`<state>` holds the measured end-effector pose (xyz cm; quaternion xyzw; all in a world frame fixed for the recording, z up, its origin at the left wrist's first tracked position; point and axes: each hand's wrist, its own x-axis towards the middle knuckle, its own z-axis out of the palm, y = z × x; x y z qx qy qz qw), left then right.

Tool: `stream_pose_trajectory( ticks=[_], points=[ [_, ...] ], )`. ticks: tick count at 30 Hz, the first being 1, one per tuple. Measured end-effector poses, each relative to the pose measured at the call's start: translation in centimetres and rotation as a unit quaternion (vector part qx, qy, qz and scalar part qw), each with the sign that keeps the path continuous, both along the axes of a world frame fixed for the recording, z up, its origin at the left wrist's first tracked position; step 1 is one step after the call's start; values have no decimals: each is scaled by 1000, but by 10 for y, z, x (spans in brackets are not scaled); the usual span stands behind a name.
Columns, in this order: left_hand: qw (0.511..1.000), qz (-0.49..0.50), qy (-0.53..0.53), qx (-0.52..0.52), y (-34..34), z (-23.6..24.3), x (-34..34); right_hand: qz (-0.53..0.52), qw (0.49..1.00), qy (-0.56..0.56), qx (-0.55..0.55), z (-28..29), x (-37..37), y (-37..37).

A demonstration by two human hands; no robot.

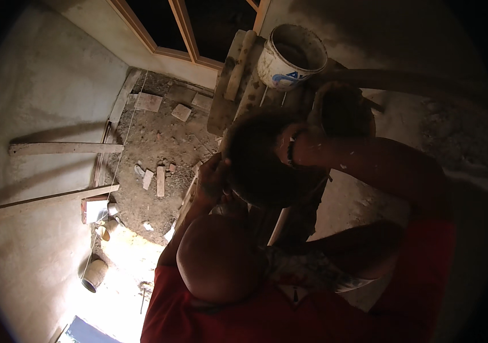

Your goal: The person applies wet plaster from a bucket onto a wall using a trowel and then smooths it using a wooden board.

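Two bare hands are at the round basin (269,204), which sits dark and shadowed on the planks (220,114) in front of the person. The left hand (214,179) is at its left rim, fingers bent and touching the edge; how tightly they close on it I cannot tell. The right hand (284,143) reaches inside from the right, lowered past the rim. Its fingers are lost in the gloom, so whether they are spread, pressed together or pinching anything cannot be told. A beaded bracelet (291,151) circles that wrist.

Just beyond the right forearm, near the basin, is a dark pot (371,121). Farther back on the planks stands a white bucket (268,62), its wall smeared and its mouth open. Left of it lies a short wooden bar (239,68).

Bricks (160,182) are scattered over the dirt floor (135,134) to the left. Two beams (64,148) meet the wall (44,97) there, and a can (95,274) lies tipped in bright light.
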<state>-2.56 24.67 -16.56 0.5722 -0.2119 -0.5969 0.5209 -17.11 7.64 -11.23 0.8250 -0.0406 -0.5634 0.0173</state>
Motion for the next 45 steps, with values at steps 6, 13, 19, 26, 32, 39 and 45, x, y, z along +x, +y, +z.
stream_pose_trajectory(
  ticks=[6,13,19,26,32,39,45],
  points=[
    [998,-8,-27,-52,-5,2,-1,-110,975,-80,177,-9,-41,-17],
    [999,-20,-40,-24,-12,-3,4,-462,785,-342,232,26,-95,4],
    [999,-25,-44,-13,-12,-3,8,-141,896,-399,134,82,-122,17],
    [993,-26,-69,-91,-9,-2,7,-274,937,-216,27,48,-95,4],
    [995,-61,-52,-54,-13,-8,12,-218,959,-177,35,25,-32,-1],
    [996,-58,-45,-50,-9,-6,16,-74,974,-193,92,33,-20,40],
    [988,-48,-106,-105,-8,-14,10,-22,981,-118,152,38,-54,40]
  ],
)
